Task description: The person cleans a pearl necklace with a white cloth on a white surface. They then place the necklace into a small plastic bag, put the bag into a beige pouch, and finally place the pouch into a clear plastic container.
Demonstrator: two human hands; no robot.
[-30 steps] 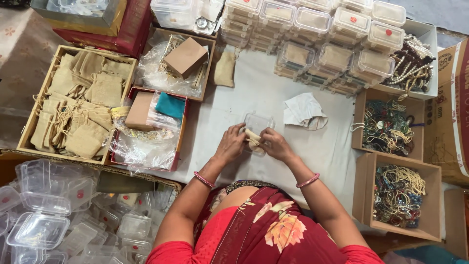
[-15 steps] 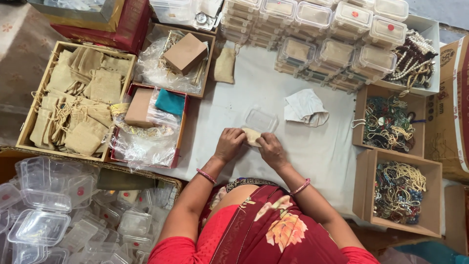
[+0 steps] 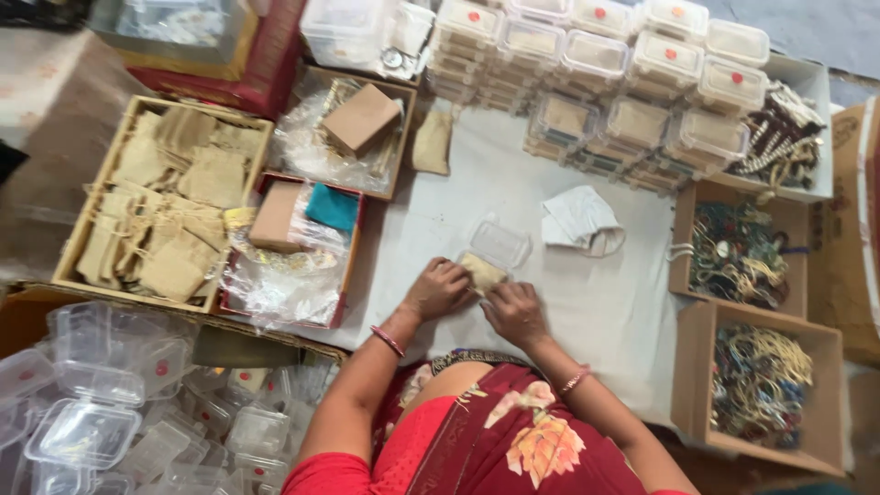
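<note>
- the white cloth-covered table (image 3: 477, 197) is open only in the middle strip; wooden tray of jute pouches (image 3: 160, 206) crowds your left, cardboard boxes of bead necklaces (image 3: 738, 252) your right.
- clear plastic box (image 3: 500, 246) sits open just beyond your hands; keep its hinged lid clear.
- jute pouch (image 3: 481, 271) lies there; left hand (image 3: 438, 289) and right hand (image 3: 515, 310) press it, fingers curled on it. flatten evenly.

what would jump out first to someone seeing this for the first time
Centre stage, the left hand and right hand press a small burlap pouch into an open clear box on the white cloth. Behind, stacked lidded boxes with red dots; at left, a wooden tray of pouches.
</note>
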